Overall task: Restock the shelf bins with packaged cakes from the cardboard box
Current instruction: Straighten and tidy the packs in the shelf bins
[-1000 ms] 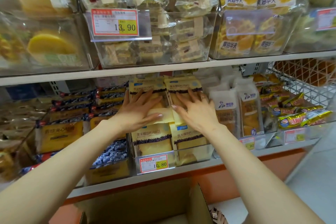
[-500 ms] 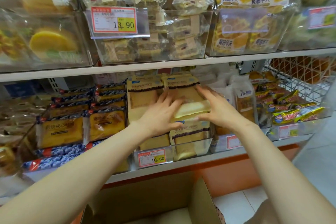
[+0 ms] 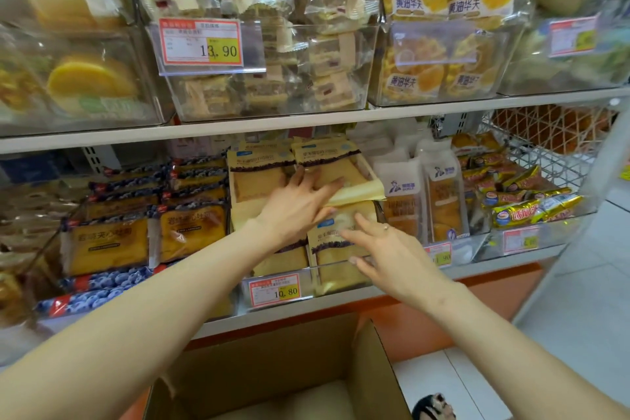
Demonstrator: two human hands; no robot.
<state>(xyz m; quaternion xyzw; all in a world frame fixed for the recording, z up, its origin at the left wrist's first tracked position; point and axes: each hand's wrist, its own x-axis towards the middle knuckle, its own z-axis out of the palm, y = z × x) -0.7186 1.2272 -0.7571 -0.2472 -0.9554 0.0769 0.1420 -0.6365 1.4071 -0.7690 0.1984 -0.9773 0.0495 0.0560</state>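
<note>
Tan plastic wraps the cake packs [image 3: 259,177] that fill the clear bin [image 3: 306,280] on the lower shelf [image 3: 477,268], behind the price tag [image 3: 274,288] reading 10.80. They stand on end in two rows side by side, long axis running up and down. Their printed faces are turned towards me with the dark band near the top, and each one leans back towards the rear of the shelf. My left hand [image 3: 296,204] lies flat on the right row, fingers [image 3: 301,177] straight and spread, pressing on a pack whose pale lower edge juts out to the right. My right hand [image 3: 388,249] is lower and nearer to me, its fingers straight and loose. Their tips touch the face of the front pack [image 3: 324,239] in that row, and the thumb is near the bin's front wall. Neither hand is curled round anything. The cardboard box [image 3: 272,368] sits open below the shelf, under my forearms. Blue and yellow packs [image 3: 105,245] crowd the bin's left side, white packs [image 3: 439,198] its right.
</note>
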